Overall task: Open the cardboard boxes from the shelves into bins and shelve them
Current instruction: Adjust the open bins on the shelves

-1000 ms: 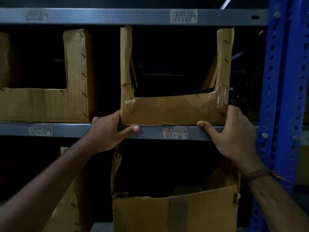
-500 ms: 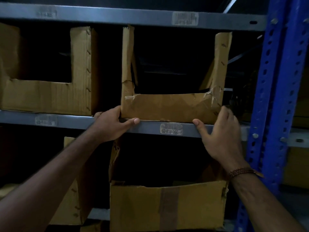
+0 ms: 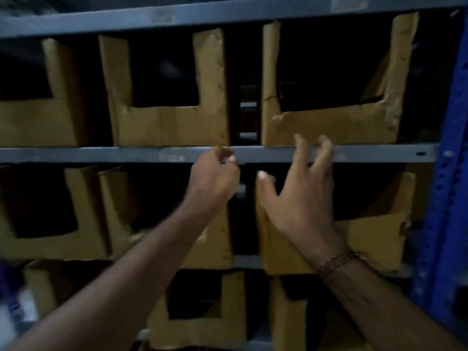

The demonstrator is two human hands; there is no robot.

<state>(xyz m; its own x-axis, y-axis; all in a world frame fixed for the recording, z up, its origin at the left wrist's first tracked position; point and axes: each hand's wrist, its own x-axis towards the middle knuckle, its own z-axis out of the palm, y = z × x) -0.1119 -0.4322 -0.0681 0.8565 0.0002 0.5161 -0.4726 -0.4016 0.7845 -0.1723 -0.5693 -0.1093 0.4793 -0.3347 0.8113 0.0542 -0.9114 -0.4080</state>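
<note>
In front of the middle shelf rail, both hands are raised, neither holding anything. Left hand: fingers curled loosely inward, knuckles at rail height, empty; whether it brushes the rail cannot be told through the blur. Right hand: open, fingers spread and bent, tips overlapping the rail and the bottom edge of the bin above, thumb out to the left. A beaded bracelet circles the right wrist.

Just above the right hand sits the torn bin, on the rail's shelf, at the row's right end. Its cut-out front faces the camera; its long axis seems to run back into the rack, though the dark interior hides its depth. The low front lip is ragged and crumpled at both corners; the side strips stand upright, reaching almost to the upper rail.

Left of it, across a narrow dark gap, stands a second bin, same facing, cleaner cut. A third follows further left.

Right of the torn bin, a dark slot separates it from the blue post.

Below the rail, behind the forearms, a lower bin faces forward too. More bins fill the bottom row.
</note>
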